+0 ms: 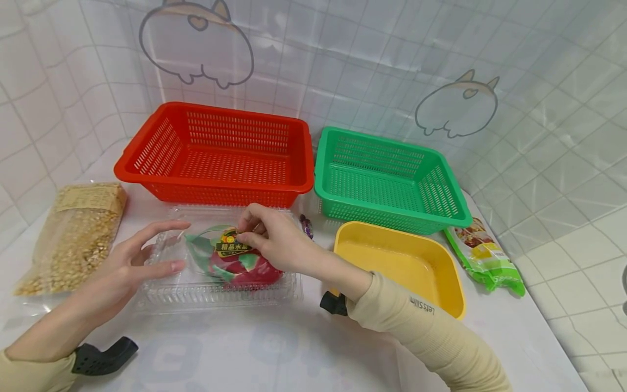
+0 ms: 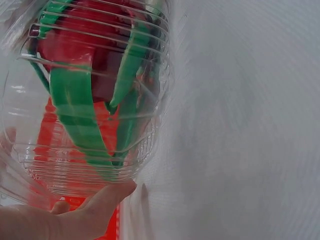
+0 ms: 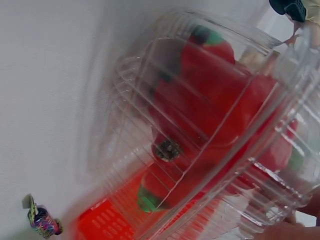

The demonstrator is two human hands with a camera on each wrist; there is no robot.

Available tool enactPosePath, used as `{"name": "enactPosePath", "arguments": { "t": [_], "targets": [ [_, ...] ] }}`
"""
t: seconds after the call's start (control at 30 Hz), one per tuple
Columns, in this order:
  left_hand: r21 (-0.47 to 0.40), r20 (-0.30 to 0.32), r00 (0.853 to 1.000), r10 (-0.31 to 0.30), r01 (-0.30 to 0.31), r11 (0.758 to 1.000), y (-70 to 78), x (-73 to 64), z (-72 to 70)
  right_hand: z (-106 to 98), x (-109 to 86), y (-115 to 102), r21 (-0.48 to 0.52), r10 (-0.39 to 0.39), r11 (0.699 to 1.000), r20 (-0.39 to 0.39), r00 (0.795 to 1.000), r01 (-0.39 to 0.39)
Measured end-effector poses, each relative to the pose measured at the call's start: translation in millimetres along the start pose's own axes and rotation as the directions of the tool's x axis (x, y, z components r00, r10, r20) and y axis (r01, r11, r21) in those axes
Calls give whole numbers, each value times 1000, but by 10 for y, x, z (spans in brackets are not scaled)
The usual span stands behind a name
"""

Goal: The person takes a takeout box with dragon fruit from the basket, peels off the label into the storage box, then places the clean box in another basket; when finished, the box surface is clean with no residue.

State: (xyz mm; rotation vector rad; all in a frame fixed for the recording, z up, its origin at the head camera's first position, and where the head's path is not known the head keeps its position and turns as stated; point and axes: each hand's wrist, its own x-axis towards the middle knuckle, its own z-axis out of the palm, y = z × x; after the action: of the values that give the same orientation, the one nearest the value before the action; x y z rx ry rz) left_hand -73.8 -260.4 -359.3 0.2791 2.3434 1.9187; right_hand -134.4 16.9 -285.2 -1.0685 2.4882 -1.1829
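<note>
A clear plastic clamshell box (image 1: 196, 294) lies in front of the red basket. Inside it is a dragon fruit (image 1: 262, 272), red with green scales, also seen through the ribbed wall in the right wrist view (image 3: 200, 110). On the lid sits a black and yellow fruit label (image 1: 230, 247). My right hand (image 1: 276, 237) bends over the lid, its thumb and curled forefinger pinching at the label's right edge. At the box's left end my left hand (image 1: 124, 261) has thumb and fingers spread, fingertips right at the plastic.
Behind stand a red basket (image 1: 230, 196) and a green basket (image 1: 387, 216). A yellow tub (image 1: 397, 267) is beside my right forearm. A bag of yellow kernels (image 1: 78, 245) lies left, a green food packet (image 1: 485, 256) right, and a small purple-wrapped piece (image 1: 306, 226) by the box.
</note>
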Motion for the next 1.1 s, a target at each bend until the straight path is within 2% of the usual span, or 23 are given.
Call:
{"name": "enactPosePath", "arguments": {
  "t": [0.3,0.47,0.67,0.87,1.1],
  "targets": [
    [0,3,1000,-14,14,1000,-1,5,-3,-33,-33,2,-24,-4,1000,-22,1000,4],
    [2,4,1000,-26,26,1000,-1,8,-5,-47,-56,9,38,24,999,-31,999,-23],
    [3,6,1000,-24,24,1000,-3,10,-5,-83,-74,10,57,32,998,-49,998,-29],
    [-4,6,1000,-4,4,1000,-9,9,-1,-99,-86,16,125,48,991,-27,998,-44],
    [7,2,1000,-31,31,999,-7,4,-14,-122,-104,0,176,79,981,-1,997,-77]
  ]
}}
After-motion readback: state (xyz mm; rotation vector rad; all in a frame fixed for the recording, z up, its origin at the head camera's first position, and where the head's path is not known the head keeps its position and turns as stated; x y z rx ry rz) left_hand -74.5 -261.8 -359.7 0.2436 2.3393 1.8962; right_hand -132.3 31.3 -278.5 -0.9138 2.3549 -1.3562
